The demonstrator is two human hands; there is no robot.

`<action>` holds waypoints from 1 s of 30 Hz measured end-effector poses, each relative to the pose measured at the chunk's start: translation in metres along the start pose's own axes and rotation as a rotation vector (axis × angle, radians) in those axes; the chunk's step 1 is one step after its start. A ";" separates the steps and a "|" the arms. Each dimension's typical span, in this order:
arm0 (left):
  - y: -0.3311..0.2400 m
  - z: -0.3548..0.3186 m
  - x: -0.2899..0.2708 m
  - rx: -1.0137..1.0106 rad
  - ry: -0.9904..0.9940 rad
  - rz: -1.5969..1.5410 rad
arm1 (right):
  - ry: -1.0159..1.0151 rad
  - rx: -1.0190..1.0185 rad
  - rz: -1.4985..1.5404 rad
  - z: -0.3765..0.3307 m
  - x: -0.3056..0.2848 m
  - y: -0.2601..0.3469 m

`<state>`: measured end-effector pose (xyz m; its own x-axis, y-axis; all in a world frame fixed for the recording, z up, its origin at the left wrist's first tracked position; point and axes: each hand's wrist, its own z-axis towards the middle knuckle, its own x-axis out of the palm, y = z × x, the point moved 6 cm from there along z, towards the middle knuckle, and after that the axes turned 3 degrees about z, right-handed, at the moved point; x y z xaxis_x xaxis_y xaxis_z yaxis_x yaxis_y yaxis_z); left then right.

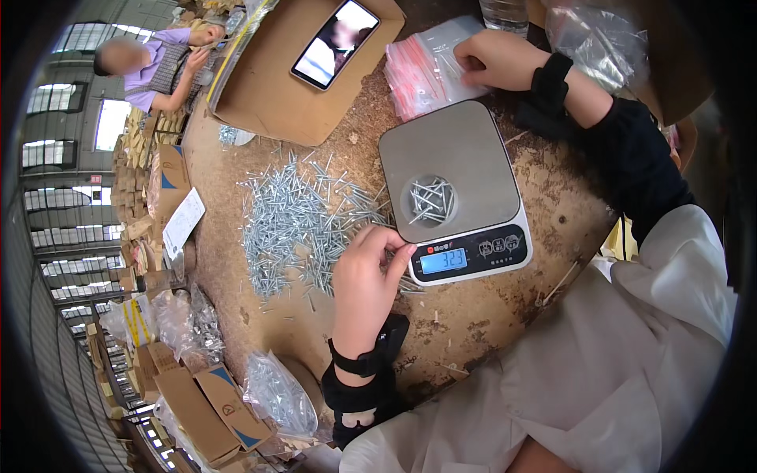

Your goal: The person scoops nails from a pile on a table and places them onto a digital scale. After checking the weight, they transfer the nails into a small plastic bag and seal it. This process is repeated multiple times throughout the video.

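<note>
A worn, pitted brown tabletop (489, 307) is carrying everything. A loose heap of silvery screws (296, 221) is spreading across its middle. A grey kitchen scale (453, 193) is sitting just beside the heap, toward the near edge. A stack of small clear bags (422, 71) is lying by the far edge, and a cardboard box (288, 75) is resting at the far left edge.

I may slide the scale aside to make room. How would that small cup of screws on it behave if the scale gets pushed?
The cup looks small and shallow, standing loose on the scale, so it would probably slide on the smooth metal plate. The screws inside lie crisscrossed and loose, so a jolt would likely shift or spill some. It seems light, so it is easily nudged.
</note>
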<state>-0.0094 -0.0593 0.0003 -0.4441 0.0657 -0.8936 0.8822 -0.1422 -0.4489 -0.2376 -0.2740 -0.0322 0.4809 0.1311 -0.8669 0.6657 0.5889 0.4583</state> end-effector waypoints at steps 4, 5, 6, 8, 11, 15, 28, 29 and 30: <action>0.005 -0.004 0.001 -0.035 0.062 -0.058 | 0.002 -0.009 0.006 -0.001 0.001 0.001; 0.007 -0.004 0.003 -0.041 0.073 -0.071 | -0.006 -0.012 0.002 0.000 0.003 0.000; 0.008 -0.003 0.002 -0.056 0.037 -0.053 | -0.013 -0.016 0.000 -0.002 0.002 0.000; 0.006 0.000 0.003 -0.087 -0.033 -0.018 | -0.025 -0.024 -0.005 -0.005 0.002 -0.001; 0.019 -0.003 0.017 -0.115 -0.051 -0.083 | -0.009 -0.029 0.010 0.000 0.005 0.002; 0.024 -0.003 0.020 -0.219 -0.016 -0.299 | 0.002 -0.016 0.001 -0.003 0.003 0.003; 0.029 -0.020 -0.019 -0.145 0.204 -0.217 | -0.002 -0.045 -0.006 -0.004 0.005 0.004; 0.025 -0.023 -0.020 -0.127 0.184 -0.181 | 0.019 -0.025 -0.006 -0.003 0.006 0.005; 0.018 -0.025 -0.018 -0.103 0.164 -0.146 | 0.023 -0.020 -0.002 -0.004 0.005 0.004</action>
<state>0.0186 -0.0381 0.0085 -0.5438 0.2388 -0.8046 0.8258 -0.0185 -0.5636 -0.2348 -0.2683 -0.0351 0.4661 0.1476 -0.8723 0.6553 0.6049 0.4525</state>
